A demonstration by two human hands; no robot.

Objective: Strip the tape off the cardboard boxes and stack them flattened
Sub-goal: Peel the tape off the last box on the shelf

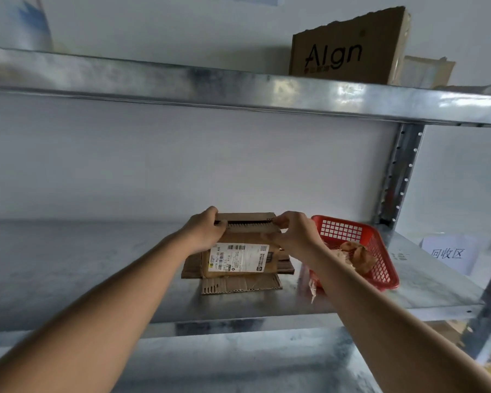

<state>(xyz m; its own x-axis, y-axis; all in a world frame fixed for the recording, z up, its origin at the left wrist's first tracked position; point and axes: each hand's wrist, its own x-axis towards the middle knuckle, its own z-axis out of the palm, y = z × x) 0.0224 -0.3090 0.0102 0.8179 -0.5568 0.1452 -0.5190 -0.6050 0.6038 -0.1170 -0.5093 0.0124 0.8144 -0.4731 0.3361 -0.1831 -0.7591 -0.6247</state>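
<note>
A small brown cardboard box [238,251] with a white shipping label lies on top of flattened cardboard pieces [240,285] on the metal shelf [97,265]. My left hand [203,232] grips the box's far left edge. My right hand [294,232] pinches its far right edge. The box's far flap stands partly raised between the two hands, showing its corrugated edge. Whether tape remains on the box I cannot tell.
A red plastic basket [380,251] holding crumpled tape and paper sits right of the stack. A shelf upright [400,171] stands behind it. On the upper shelf is a brown box [346,49] with printed letters. A paper sign [448,253] hangs at the right.
</note>
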